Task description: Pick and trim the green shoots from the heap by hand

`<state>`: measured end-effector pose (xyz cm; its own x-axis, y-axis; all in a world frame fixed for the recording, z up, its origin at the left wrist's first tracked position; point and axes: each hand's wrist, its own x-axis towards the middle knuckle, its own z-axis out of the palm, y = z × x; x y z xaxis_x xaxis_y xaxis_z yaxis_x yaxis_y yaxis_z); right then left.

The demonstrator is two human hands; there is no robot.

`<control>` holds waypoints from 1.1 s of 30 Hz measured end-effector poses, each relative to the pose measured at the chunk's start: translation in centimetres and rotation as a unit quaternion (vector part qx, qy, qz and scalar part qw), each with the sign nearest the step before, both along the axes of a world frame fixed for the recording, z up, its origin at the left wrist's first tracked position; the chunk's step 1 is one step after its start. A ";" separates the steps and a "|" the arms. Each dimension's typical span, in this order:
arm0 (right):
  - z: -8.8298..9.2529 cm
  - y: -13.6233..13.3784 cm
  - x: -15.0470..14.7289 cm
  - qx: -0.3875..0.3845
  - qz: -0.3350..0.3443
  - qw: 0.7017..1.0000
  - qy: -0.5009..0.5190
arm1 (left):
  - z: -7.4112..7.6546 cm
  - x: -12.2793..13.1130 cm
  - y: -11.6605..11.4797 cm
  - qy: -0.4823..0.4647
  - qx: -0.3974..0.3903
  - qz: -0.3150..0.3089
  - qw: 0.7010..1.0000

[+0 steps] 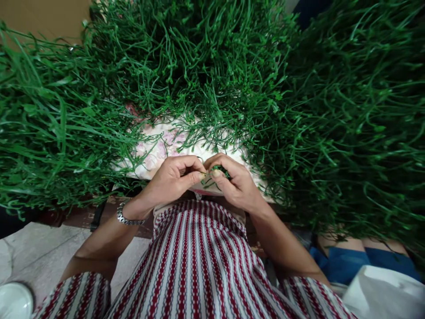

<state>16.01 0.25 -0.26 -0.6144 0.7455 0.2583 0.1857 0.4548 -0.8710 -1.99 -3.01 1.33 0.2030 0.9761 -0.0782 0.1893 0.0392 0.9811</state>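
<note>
My left hand [179, 175] is closed in a pinch, thumb against forefinger, on a thin stem end just above my lap. Touching it, my right hand [234, 179] curls around a small green plant sprig [219, 169], with the thumb pressed on it. The fingers hide most of the sprig. Beneath and beyond both hands lies a white cloth [159, 139] with a pinkish-purple pattern. Loose green stems [212, 128] are scattered over its far part.
Large heaps of green stems rise at the left [43, 119], the far middle [195, 48] and the right [352, 128]. A brown panel [43, 17] stands at the far left. A white round container [15, 301] is on the floor lower left; a white object [385, 292] is lower right.
</note>
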 end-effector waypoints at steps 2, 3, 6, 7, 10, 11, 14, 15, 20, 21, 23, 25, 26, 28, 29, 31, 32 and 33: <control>-0.4 -0.5 -0.6 -0.001 -0.059 0.998 -0.012 | -0.3 0.3 -0.1 -0.034 -0.021 0.015 0.999; -0.6 -0.8 -0.8 0.001 -0.078 0.997 -0.018 | -0.5 0.4 -0.1 -0.056 -0.035 0.023 0.998; -1.2 -1.4 -1.2 0.005 -0.098 0.995 -0.017 | -0.9 0.7 -0.2 -0.134 -0.077 0.057 0.986; -1.4 -1.6 -1.3 0.002 -0.102 0.995 -0.012 | -1.1 0.8 -0.2 -0.161 -0.085 0.074 0.981; -1.8 -2.0 -1.8 -0.005 -0.115 0.993 -0.007 | -1.6 1.4 -0.2 -0.224 -0.085 0.134 0.962; -1.9 -2.1 -1.9 0.000 -0.120 0.993 -0.007 | -1.7 1.6 -0.1 -0.240 -0.083 0.150 0.955; -1.9 -2.3 -2.4 0.047 -0.143 0.989 -0.011 | -1.8 2.2 -0.1 -0.273 -0.068 0.173 0.944; -2.0 -2.3 -2.5 0.070 -0.148 0.986 -0.012 | -1.8 2.3 -0.1 -0.276 -0.057 0.176 0.943; -2.0 -2.3 -2.6 0.095 -0.144 0.985 -0.004 | -2.0 2.3 -0.4 -0.238 -0.011 0.186 0.953; -2.0 -2.3 -2.5 0.074 -0.140 0.987 0.001 | -2.1 2.3 -0.4 -0.238 0.001 0.185 0.953; -2.0 -2.3 -2.3 0.014 -0.116 0.993 0.018 | -2.0 2.3 -0.4 -0.257 0.025 0.180 0.949; -1.9 -2.2 -2.0 -0.054 -0.068 0.995 0.045 | -1.8 2.4 -0.5 -0.306 0.028 0.157 0.938; -1.8 -2.1 -1.8 -0.083 -0.042 0.994 0.058 | -1.6 2.4 -0.5 -0.338 0.013 0.138 0.931; -1.7 -1.9 -1.5 -0.116 0.007 0.991 0.072 | -1.4 2.3 -0.6 -0.400 -0.037 0.095 0.911; -1.6 -1.8 -1.4 -0.118 0.030 0.990 0.073 | -1.3 2.2 -0.6 -0.421 -0.066 0.077 0.901; -1.5 -1.5 -1.2 -0.091 0.089 0.990 0.065 | -1.1 1.7 -0.5 -0.434 -0.113 0.056 0.892; -1.4 -1.5 -1.1 -0.065 0.121 0.989 0.056 | -1.0 1.3 -0.5 -0.423 -0.123 0.054 0.896; -1.2 -1.4 -1.0 -0.037 0.146 0.988 0.044 | -0.9 0.9 -0.5 -0.398 -0.123 0.055 0.907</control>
<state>15.01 -1.18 -1.43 -0.7842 0.5579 0.2716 -0.0218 0.4127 -0.9106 -1.07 -3.53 0.46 0.1926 0.9668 -0.1682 -0.5939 0.2512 0.7643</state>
